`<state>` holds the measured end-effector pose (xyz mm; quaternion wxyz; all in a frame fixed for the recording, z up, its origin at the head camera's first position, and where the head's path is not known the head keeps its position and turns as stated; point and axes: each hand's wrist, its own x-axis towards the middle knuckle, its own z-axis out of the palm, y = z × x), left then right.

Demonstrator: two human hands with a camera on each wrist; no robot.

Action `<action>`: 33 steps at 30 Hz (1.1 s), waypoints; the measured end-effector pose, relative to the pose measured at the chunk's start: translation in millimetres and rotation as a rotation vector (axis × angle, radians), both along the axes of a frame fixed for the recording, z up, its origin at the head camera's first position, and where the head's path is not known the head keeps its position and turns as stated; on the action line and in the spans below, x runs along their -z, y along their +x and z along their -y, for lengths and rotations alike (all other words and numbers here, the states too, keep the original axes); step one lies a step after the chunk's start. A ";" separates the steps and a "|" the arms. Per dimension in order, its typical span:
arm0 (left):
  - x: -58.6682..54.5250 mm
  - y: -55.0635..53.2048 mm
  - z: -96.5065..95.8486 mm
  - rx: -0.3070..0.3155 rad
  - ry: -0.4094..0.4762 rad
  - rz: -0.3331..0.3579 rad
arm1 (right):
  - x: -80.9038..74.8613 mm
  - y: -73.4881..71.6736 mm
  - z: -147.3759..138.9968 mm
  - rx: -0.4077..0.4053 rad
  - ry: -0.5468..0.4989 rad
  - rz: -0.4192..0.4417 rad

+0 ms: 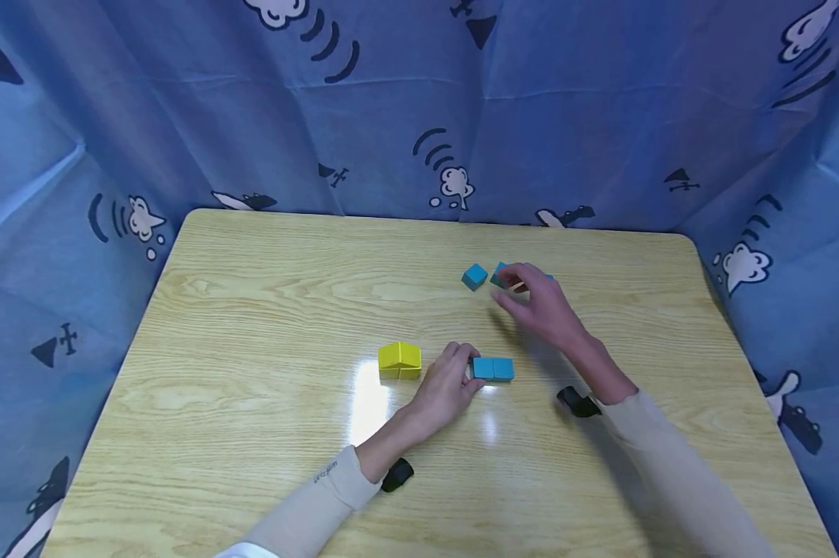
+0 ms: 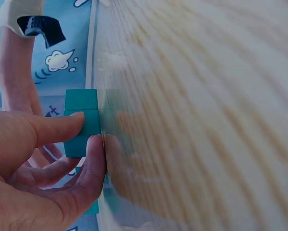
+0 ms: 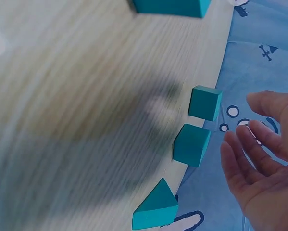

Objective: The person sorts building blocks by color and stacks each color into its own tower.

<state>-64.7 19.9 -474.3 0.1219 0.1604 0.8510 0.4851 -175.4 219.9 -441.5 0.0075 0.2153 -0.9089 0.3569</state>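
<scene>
My left hand (image 1: pixel 447 385) holds the left end of a pair of blue blocks (image 1: pixel 493 370) set side by side on the table. In the left wrist view, its thumb lies across the near block (image 2: pixel 82 139) and the fingers curl about the end. My right hand (image 1: pixel 541 306) hovers over the far blocks with fingers spread and nothing in its grasp. Beneath and beside it are a blue cube (image 1: pixel 474 277), a second cube (image 3: pixel 192 145) and a triangular block (image 3: pixel 156 208), the last mostly hidden by the hand in the head view.
Left of the left hand stands a small yellow stack (image 1: pixel 400 361) with a peaked top. The wooden table (image 1: pixel 252 325) ends at a patterned blue curtain (image 1: pixel 391 116) behind and at both sides. Both wrists carry black camera mounts.
</scene>
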 end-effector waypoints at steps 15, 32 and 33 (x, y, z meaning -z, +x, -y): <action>-0.1 -0.9 -1.1 -0.002 -0.018 -0.008 | 9.0 -31.2 11.2 -0.063 0.147 -0.005; -0.7 -0.4 -0.2 -0.005 -0.017 0.006 | 21.4 -46.3 16.4 -0.178 0.222 0.012; -0.4 -0.5 -0.1 -0.007 -0.017 0.005 | 22.2 -47.0 16.6 -0.188 0.226 0.010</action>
